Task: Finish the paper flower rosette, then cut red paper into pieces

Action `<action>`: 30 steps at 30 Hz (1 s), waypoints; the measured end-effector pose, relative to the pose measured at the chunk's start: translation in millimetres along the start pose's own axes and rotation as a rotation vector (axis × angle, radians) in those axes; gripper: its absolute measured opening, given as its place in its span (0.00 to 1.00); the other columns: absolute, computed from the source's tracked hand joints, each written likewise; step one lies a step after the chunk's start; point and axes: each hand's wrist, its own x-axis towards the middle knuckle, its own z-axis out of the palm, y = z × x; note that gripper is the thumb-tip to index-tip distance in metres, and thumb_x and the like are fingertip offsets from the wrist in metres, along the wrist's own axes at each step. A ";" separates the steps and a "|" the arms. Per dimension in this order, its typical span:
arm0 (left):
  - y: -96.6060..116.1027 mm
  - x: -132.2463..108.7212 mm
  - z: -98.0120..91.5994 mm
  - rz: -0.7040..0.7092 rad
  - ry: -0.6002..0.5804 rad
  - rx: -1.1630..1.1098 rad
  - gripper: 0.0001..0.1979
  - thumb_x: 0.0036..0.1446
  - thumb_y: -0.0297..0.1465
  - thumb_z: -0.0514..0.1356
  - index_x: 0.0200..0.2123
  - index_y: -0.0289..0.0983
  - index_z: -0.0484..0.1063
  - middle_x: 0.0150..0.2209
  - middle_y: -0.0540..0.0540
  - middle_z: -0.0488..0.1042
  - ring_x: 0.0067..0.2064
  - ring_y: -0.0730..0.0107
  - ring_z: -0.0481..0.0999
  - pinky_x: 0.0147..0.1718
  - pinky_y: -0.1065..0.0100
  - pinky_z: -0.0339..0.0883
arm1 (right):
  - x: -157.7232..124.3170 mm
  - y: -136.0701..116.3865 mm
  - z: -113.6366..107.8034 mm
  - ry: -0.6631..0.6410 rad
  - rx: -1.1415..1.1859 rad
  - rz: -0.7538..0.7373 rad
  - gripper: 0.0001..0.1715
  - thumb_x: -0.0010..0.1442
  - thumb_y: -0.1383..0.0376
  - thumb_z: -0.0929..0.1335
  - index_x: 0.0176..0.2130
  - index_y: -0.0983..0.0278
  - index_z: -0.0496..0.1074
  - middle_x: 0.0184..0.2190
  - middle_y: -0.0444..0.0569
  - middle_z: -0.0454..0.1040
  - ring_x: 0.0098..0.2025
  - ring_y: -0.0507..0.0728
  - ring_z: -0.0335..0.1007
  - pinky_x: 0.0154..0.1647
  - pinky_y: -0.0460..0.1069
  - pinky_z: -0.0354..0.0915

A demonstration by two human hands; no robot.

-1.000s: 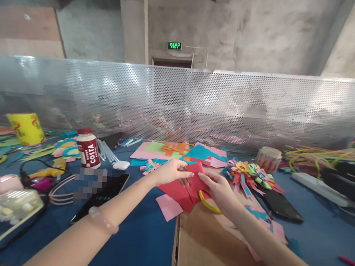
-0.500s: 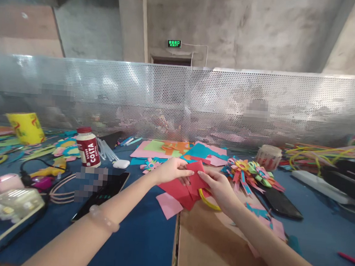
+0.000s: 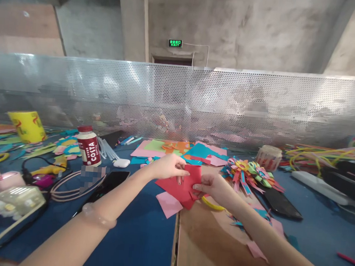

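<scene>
A small piece of red paper (image 3: 193, 173), its top edge looking bent over, is held up between my two hands above the table. My left hand (image 3: 169, 167) pinches it along the left side, fingers closed. On its lower right edge, the thumb and fingers of my right hand (image 3: 212, 187) are closed too. Below lies a larger red sheet (image 3: 171, 188), partly covered by the held piece. A pink paper square (image 3: 168, 205) rests just in front of it. Part of a yellow curved strip (image 3: 214, 204) shows under my right hand.
Paper rosettes (image 3: 248, 171) and a black phone (image 3: 282, 203) lie to the right. Coloured sheets (image 3: 154, 147) spread at the back before a perforated metal screen (image 3: 168, 99). Leftward are a Costa bottle (image 3: 89, 146), an earbud case (image 3: 121, 163), another phone (image 3: 108, 187) and cables (image 3: 65, 189).
My right hand has slid down the red paper's right edge. The piece has turned more upright, with its top edge now bent over. My left hand has shifted slightly left.
</scene>
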 end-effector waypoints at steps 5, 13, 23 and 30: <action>3.4 -2.8 -5.8 0.013 -0.045 0.009 0.16 0.50 0.41 0.60 0.21 0.34 0.64 0.17 0.50 0.72 0.20 0.75 0.69 0.21 0.73 0.56 | -0.7 2.9 1.5 -0.020 -0.062 0.006 0.12 0.45 0.59 0.71 0.27 0.65 0.72 0.24 0.46 0.75 0.26 0.53 0.72 0.30 0.48 0.67; 2.1 -4.6 -15.6 0.159 0.082 0.275 0.11 0.54 0.36 0.58 0.29 0.35 0.74 0.24 0.49 0.76 0.26 0.75 0.72 0.25 0.74 0.60 | -10.0 -11.4 8.1 0.431 -0.641 -0.109 0.14 0.51 0.56 0.66 0.22 0.62 0.68 0.16 0.44 0.67 0.20 0.52 0.63 0.22 0.46 0.56; -2.4 -4.8 -7.4 0.573 0.246 0.800 0.12 0.59 0.26 0.52 0.35 0.41 0.75 0.40 0.50 0.75 0.40 0.73 0.73 0.38 0.71 0.65 | -5.3 -6.4 9.3 0.064 0.607 0.314 0.22 0.57 0.53 0.61 0.20 0.63 0.57 0.10 0.34 0.50 0.11 0.43 0.37 0.12 0.41 0.35; 2.7 -5.5 -9.6 0.391 0.056 0.722 0.12 0.58 0.27 0.52 0.37 0.42 0.75 0.42 0.49 0.75 0.43 0.68 0.71 0.41 0.68 0.61 | -1.7 2.6 10.1 0.183 0.592 0.232 0.22 0.53 0.61 0.65 0.17 0.62 0.50 0.09 0.34 0.47 0.11 0.43 0.36 0.12 0.43 0.33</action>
